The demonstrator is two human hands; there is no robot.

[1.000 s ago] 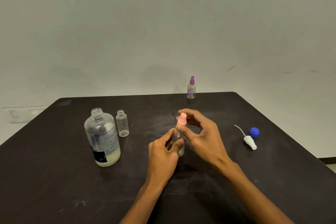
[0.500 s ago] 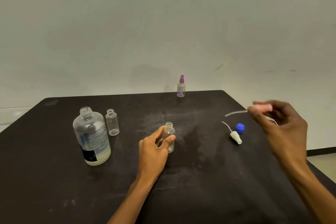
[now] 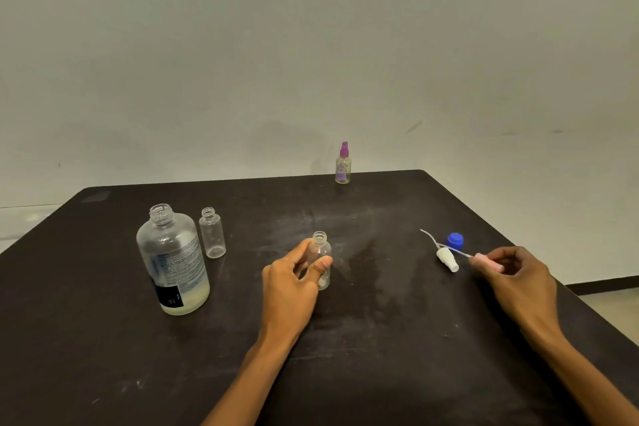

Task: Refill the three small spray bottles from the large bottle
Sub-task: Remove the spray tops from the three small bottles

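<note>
My left hand (image 3: 292, 282) grasps uncapped small bottle (image 3: 321, 259) upright on dark table (image 3: 380, 339), thumb and fingers curled round body. My right hand (image 3: 517, 278) pinches pink spray top (image 3: 485, 261) low over table, its thin tube pointing left, just beside white spray top (image 3: 447, 259) and blue cap (image 3: 455, 240). Large bottle (image 3: 173, 261) open, upright at left, pale liquid low in base. Second uncapped small bottle (image 3: 212, 233) just beside it. Purple-topped bottle (image 3: 343, 164) capped, at far edge.
</note>
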